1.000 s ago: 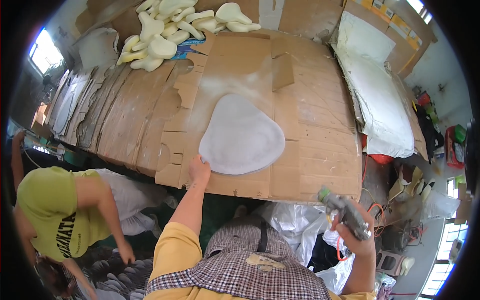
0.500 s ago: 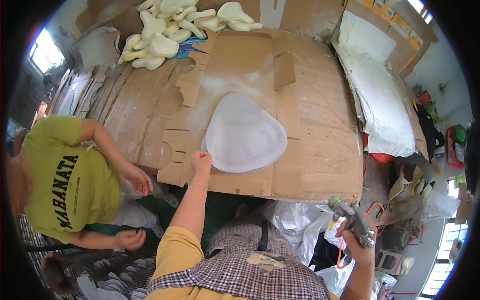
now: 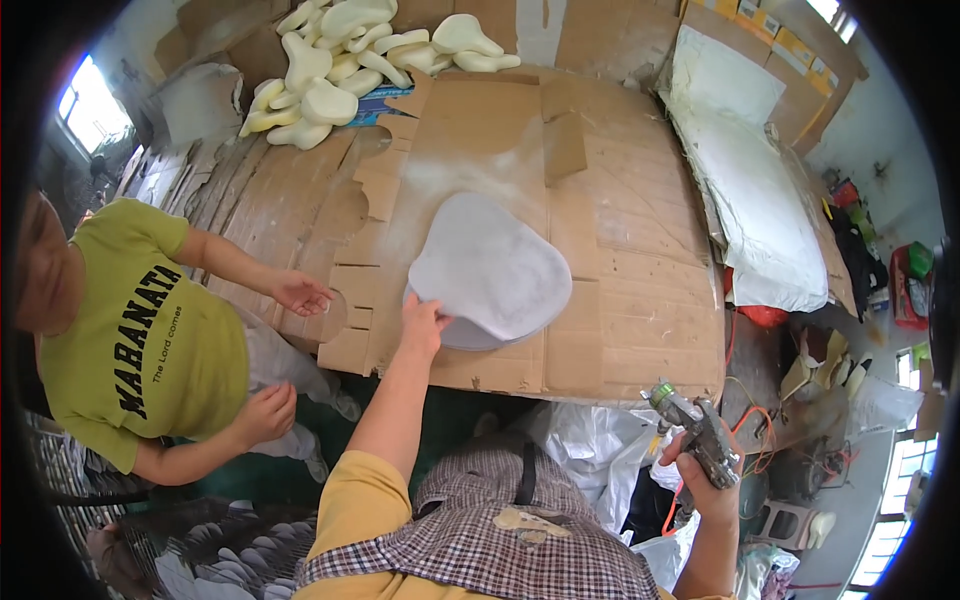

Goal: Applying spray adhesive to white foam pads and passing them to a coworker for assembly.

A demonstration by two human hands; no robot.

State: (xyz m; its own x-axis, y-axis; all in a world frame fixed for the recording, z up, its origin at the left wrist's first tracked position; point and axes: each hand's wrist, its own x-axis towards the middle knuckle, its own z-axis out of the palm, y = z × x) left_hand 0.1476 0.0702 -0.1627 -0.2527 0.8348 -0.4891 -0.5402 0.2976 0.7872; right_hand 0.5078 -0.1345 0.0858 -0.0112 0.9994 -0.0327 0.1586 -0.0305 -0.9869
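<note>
The left hand (image 3: 424, 325) pinches the grey sheet (image 3: 490, 255) by its near-left edge, now bent up, so it's partly parted from the lower sheet (image 3: 470, 340) on the cardboard (image 3: 640, 340); the right hand (image 3: 712, 478) (off right) grips a spray gun (image 3: 698, 428).

A pile of cream pads (image 3: 329, 103) (saddle-shaped) lies at the back, a white sheet (image 3: 765, 225) off right.
</note>
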